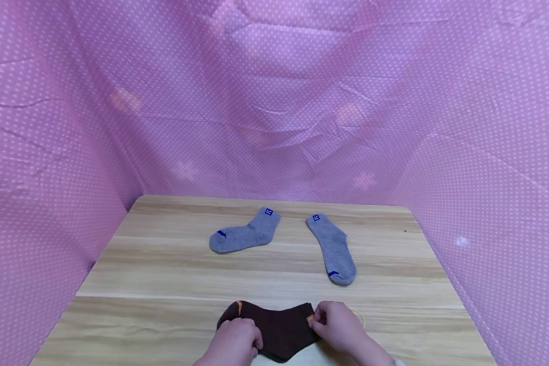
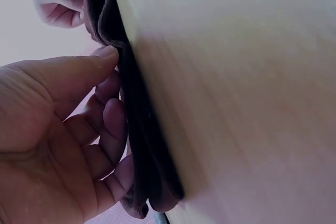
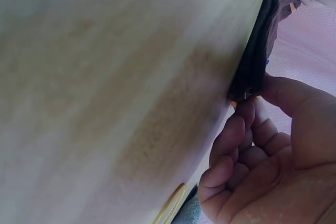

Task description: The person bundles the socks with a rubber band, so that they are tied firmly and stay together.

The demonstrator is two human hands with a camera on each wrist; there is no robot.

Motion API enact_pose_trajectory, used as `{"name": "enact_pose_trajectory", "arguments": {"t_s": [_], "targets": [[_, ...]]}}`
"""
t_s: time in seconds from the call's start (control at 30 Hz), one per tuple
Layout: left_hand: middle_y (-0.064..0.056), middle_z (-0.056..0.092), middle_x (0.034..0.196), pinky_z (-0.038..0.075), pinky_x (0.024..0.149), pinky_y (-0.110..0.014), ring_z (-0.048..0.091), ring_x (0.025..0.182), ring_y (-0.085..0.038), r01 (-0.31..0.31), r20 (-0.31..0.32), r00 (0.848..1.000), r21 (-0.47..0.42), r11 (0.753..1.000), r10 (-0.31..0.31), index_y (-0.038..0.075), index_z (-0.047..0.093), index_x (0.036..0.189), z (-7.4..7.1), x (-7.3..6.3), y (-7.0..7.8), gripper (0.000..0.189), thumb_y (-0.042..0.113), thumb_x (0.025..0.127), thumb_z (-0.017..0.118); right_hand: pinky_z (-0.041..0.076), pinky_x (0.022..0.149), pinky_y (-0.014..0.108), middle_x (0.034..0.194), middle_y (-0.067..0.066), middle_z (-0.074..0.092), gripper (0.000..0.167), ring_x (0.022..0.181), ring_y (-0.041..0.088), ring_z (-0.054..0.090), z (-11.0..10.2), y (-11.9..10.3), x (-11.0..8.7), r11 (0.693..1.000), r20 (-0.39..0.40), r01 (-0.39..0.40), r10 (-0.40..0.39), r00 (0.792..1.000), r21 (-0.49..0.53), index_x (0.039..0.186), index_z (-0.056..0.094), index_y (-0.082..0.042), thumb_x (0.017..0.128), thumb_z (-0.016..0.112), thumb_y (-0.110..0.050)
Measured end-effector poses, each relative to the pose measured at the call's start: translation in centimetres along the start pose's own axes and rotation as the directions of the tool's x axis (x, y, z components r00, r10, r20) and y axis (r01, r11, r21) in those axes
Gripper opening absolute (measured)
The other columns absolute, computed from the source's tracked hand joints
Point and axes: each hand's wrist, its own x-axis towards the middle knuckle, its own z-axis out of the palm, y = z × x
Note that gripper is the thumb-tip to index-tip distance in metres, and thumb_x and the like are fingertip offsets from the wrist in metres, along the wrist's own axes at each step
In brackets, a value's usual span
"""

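Dark brown socks with orange marks lie flat near the front edge of the table, the toe to the left and the cuff to the right. In the left wrist view the brown fabric shows more than one layer, seemingly two socks stacked. My left hand grips the foot part with bent fingers, the thumb at the fabric's near edge. At the cuff, my right hand pinches the corner by the orange tag between thumb and fingers. The right wrist view shows this pinch on the cuff.
Two grey socks with blue marks lie apart farther back: one at centre left, the other at centre right. A thin yellow loop rests beside my right hand. Pink dotted cloth hangs around the wooden table.
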Motion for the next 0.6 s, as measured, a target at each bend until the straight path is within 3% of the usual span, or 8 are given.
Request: {"name": "enact_pose_trajectory", "arguments": {"t_s": [0.17,0.43,0.6], "targets": [[0.015,0.058,0.080,0.042,0.063,-0.037,0.059,0.075,-0.010,-0.001,-0.024,1.000,0.057,0.998,0.002,0.028,0.070,0.075,0.48,-0.03,-0.11,0.025,0.017,0.069,0.093,0.042,0.057,0.025,0.063,-0.019,0.050,0.032,0.059,0.000,0.047,-0.09,-0.22,-0.04,1.000,-0.003,-0.011,0.011,1.000,0.003,0.070,0.058,-0.027,0.092,0.081,-0.027],[0.013,0.054,0.076,0.042,0.065,-0.038,0.057,0.072,-0.012,0.038,-0.076,0.997,0.118,0.992,-0.029,0.028,0.062,0.071,0.60,-0.26,-0.41,0.033,0.023,0.068,0.094,0.043,0.058,0.025,0.061,-0.016,0.052,0.034,0.058,0.001,0.049,-0.44,-0.69,-0.13,0.992,0.007,-0.018,0.017,1.000,0.123,0.066,0.058,-0.022,0.093,0.078,-0.022],[0.013,0.048,0.073,0.038,0.063,-0.034,0.051,0.068,-0.009,0.030,-0.075,0.997,0.120,0.992,-0.021,0.028,0.056,0.068,0.55,-0.32,-0.40,0.035,0.021,0.072,0.091,0.043,0.058,0.025,0.061,-0.016,0.053,0.033,0.058,0.001,0.048,-0.39,-0.51,-0.18,0.996,0.028,-0.025,0.023,0.999,0.090,0.065,0.058,-0.022,0.091,0.078,-0.021]]}}
